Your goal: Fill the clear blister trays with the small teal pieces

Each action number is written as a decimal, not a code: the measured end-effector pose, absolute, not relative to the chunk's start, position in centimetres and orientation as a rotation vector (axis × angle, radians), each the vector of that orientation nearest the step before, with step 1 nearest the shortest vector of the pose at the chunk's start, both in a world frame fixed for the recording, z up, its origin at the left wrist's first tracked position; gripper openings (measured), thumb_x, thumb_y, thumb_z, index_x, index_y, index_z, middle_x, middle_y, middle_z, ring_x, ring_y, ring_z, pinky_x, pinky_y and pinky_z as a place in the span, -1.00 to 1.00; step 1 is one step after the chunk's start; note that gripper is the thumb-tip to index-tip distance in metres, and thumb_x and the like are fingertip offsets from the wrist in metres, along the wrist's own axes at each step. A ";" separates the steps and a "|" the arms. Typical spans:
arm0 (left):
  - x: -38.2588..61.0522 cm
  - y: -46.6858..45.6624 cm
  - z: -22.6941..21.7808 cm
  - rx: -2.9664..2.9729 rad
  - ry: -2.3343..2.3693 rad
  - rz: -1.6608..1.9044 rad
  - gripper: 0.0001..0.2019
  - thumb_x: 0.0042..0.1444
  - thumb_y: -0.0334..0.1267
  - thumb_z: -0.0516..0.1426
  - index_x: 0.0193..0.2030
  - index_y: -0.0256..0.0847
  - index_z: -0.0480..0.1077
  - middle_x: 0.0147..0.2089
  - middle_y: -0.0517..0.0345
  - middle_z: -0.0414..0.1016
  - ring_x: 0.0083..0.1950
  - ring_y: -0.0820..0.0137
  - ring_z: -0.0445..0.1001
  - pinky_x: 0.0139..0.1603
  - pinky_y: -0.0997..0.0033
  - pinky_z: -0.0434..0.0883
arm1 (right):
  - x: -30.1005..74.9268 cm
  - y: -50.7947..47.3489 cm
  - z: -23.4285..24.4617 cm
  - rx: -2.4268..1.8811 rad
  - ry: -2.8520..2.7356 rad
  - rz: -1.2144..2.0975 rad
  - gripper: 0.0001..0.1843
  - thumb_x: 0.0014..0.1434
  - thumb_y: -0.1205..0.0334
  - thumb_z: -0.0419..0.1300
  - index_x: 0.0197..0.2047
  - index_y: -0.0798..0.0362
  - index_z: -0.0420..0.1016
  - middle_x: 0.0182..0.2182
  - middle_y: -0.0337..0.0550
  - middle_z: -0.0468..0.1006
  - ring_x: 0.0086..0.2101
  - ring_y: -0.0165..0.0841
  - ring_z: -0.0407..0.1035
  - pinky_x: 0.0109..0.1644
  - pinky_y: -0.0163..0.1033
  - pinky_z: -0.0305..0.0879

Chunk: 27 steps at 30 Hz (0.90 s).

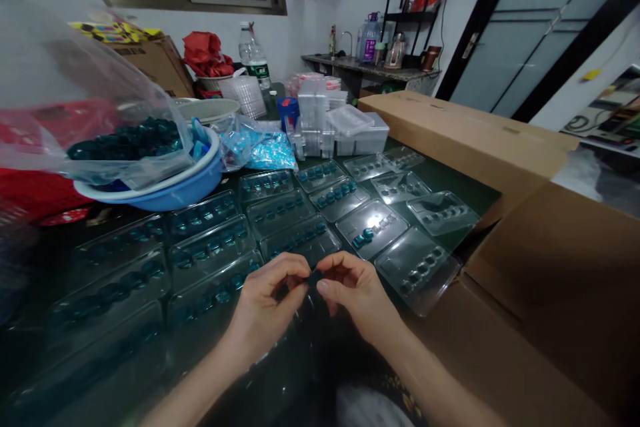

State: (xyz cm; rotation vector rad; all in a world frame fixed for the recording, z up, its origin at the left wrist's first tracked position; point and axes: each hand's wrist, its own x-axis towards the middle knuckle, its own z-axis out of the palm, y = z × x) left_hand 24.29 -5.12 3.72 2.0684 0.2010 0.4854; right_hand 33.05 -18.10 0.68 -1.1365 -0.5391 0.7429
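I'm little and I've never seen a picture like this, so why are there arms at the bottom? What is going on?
This picture comes from a camera worn on a person's head, so you see what they see when they look down. Those arms are the person's own. The left hand and the right hand are both pinching a small dark piece with their fingertips. On the dark table lie many clear trays with little teal pieces in their hollows. To the left is a blue basin, and to the right is a cardboard box.
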 end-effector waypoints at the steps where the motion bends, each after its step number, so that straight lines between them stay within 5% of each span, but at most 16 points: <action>1: 24.3 -5.1 3.8 2.058 0.210 0.489 -0.88 -0.03 -0.47 0.06 -0.36 -0.20 0.34 -0.25 0.14 0.37 -0.28 0.43 0.36 -0.33 0.47 0.29 | 32.9 -18.1 0.8 -1.172 -0.542 0.701 -0.80 -0.05 0.28 0.23 -0.29 0.07 0.36 -0.56 -0.34 0.32 -0.61 -0.54 0.20 -0.58 -0.43 0.17; 8: 24.1 -4.6 4.8 1.647 0.326 0.075 -0.76 -0.02 -0.31 0.10 -0.16 -0.20 0.35 -0.22 0.07 0.42 -0.29 0.36 0.39 -0.38 0.44 0.32 | 32.2 -18.0 1.0 -1.269 -0.729 0.470 -0.77 -0.07 0.43 0.16 -0.32 0.02 0.24 -0.36 -0.25 0.35 -0.44 -0.47 0.27 -0.41 -0.37 0.23; 14: 24.2 -4.3 6.3 1.800 0.355 -0.030 -0.86 -0.04 -0.21 0.14 -0.38 -0.24 0.41 -0.35 0.15 0.39 -0.36 0.41 0.34 -0.36 0.44 0.29 | 32.1 -18.3 1.2 -1.252 -0.794 0.421 -0.74 -0.08 0.44 0.15 -0.29 0.01 0.22 -0.30 -0.20 0.33 -0.44 -0.47 0.25 -0.43 -0.36 0.20; 21: 23.8 -5.1 5.9 1.493 0.352 0.010 -0.88 -0.20 -0.37 0.22 -0.45 -0.23 0.36 -0.25 0.14 0.37 -0.32 0.41 0.33 -0.39 0.48 0.26 | 32.1 -18.4 1.5 -1.221 -0.770 0.461 -0.71 -0.05 0.46 0.12 -0.25 -0.01 0.21 -0.33 -0.22 0.36 -0.43 -0.45 0.27 -0.41 -0.35 0.21; 27: 23.9 -5.3 5.7 1.343 0.466 -0.008 -0.86 -0.10 -0.25 0.18 -0.36 -0.24 0.39 -0.43 0.19 0.32 -0.55 0.58 0.13 -0.56 0.54 0.10 | 31.9 -18.2 1.1 -1.248 -0.771 0.456 -0.72 -0.08 0.45 0.14 -0.28 -0.01 0.22 -0.32 -0.22 0.35 -0.46 -0.47 0.26 -0.46 -0.37 0.19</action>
